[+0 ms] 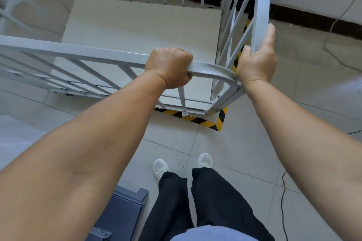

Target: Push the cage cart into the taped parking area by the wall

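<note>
Our left hand (170, 67) grips the cage cart (82, 51) top rail; right hand (257, 58) clasps its side bar, over striped floor tape (219, 121).

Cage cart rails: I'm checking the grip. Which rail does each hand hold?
The left hand wraps the near top rail; the right hand grips the right side rail, running away toward the wall.

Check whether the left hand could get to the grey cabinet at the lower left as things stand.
Probably yes: the left hand grips the cage cart's top rail, and nothing shows between it and the grey cabinet below, though it must let go first.
</note>
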{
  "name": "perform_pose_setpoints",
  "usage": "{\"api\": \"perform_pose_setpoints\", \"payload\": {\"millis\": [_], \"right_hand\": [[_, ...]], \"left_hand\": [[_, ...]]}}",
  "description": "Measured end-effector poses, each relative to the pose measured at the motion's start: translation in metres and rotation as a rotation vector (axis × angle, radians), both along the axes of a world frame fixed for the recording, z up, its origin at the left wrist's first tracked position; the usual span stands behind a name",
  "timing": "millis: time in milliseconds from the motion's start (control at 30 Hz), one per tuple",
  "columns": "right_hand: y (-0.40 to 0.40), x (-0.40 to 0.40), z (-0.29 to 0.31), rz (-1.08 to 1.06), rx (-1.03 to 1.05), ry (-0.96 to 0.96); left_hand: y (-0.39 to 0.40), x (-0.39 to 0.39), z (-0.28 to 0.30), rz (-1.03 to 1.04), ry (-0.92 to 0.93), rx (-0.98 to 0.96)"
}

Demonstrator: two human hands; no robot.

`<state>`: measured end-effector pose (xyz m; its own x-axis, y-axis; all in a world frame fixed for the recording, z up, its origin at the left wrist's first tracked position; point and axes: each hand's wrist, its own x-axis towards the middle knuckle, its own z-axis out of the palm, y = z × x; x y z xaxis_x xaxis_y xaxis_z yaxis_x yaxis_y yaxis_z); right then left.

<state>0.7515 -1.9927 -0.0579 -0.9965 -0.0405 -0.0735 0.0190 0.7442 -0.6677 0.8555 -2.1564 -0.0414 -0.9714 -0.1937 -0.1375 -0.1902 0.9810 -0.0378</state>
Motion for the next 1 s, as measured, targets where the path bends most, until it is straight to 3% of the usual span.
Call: {"api": "perform_pose_setpoints", "payload": {"millis": [633,1000], "right_hand": [[0.003,-0.009,0.001,-0.05,0.04,0.0],[-0.009,-0.009,-0.006,-0.185,0.13,0.015]], "left_hand": [[0.005,-0.011,0.003,-0.008,-0.022,0.021],[-0.005,0.001,0.003,-0.149,0.042,0.088]]}}
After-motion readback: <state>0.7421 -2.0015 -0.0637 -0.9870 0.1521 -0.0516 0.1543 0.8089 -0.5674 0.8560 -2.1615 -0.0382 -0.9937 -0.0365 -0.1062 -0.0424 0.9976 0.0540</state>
